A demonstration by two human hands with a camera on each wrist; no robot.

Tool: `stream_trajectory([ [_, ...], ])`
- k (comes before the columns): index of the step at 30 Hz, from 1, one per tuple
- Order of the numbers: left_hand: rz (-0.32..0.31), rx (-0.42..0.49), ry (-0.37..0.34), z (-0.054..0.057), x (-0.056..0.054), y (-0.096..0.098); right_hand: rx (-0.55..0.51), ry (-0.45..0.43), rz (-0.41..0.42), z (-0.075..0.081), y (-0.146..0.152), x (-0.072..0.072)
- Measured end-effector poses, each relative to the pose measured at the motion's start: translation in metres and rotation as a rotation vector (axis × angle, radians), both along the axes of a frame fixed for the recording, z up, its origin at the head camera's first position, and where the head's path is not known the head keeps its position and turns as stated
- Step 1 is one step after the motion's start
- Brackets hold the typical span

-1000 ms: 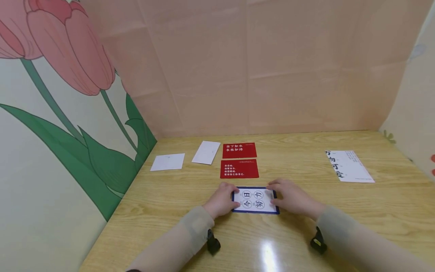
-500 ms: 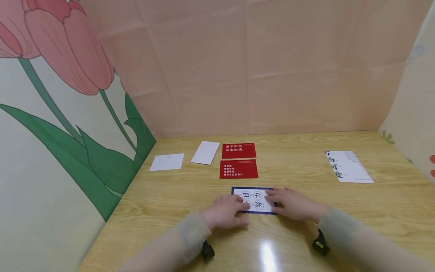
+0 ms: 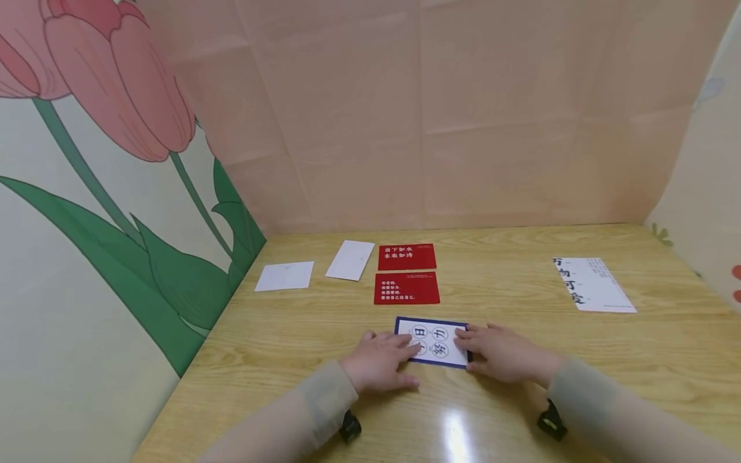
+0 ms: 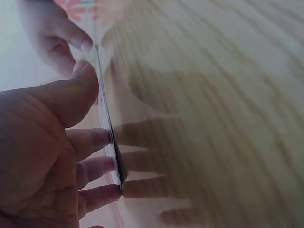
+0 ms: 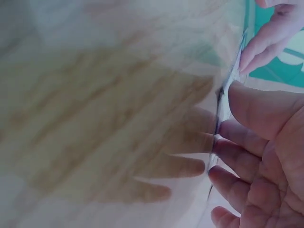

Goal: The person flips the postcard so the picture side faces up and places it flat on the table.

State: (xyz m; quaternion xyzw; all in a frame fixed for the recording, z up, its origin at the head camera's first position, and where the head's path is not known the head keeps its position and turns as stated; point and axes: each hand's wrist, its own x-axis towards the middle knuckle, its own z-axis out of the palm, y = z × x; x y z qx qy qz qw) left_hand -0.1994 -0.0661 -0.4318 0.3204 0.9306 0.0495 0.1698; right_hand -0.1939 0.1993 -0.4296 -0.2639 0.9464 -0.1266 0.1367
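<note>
A white card with a dark blue border and circled characters (image 3: pixel 431 341) lies face up on the wooden table in the head view, slightly turned. My left hand (image 3: pixel 379 361) has its spread fingers over the card's left part, thumb apart toward the near side. Over the right end lie the outstretched fingers of my right hand (image 3: pixel 509 352), its thumb at the near right corner. In the left wrist view the card shows almost edge-on, a thin line beside the fingertips (image 4: pixel 111 190). The right wrist view has fingertips (image 5: pixel 218 173) against the card's edge.
Two red cards with white writing (image 3: pixel 407 288) lie beyond the bordered card. Farther left are two white cards (image 3: pixel 285 276), one slanted. A white card with black characters (image 3: pixel 599 286) rests at the right. A pink cloth (image 3: pixel 434 128) hangs behind the table (image 3: pixel 278 341).
My left hand has shifted from gripping the card's left end to lying over it with straighter fingers. The card has turned slightly clockwise. The right hand has moved slightly nearer me.
</note>
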Motion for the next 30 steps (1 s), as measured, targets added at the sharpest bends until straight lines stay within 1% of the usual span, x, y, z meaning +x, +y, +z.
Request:
stream_trajectory([
  [3,0.01,-0.009,-0.008,0.002,-0.001,0.0,0.011,0.007,0.016,0.002,0.0,0.004],
  [8,0.026,-0.023,0.021,0.0,-0.005,0.003,0.007,0.037,0.079,0.007,0.0,0.013],
  [11,0.043,-0.026,0.041,-0.002,-0.008,0.006,0.004,0.03,0.102,0.008,-0.002,0.018],
  [15,0.066,-0.035,0.064,-0.004,-0.009,0.01,0.014,0.006,0.111,0.008,-0.006,0.025],
  [18,0.076,-0.041,0.078,-0.005,-0.009,0.012,0.015,0.027,0.143,0.008,-0.009,0.03],
  [22,0.089,-0.042,0.074,-0.006,-0.009,0.016,0.009,0.094,0.201,0.009,-0.012,0.037],
  [26,0.091,-0.035,0.056,-0.008,-0.01,0.018,0.005,0.123,0.224,0.008,-0.017,0.041],
  [30,0.061,-0.033,0.054,-0.009,-0.011,0.019,-0.004,0.114,0.209,0.007,-0.021,0.045],
])
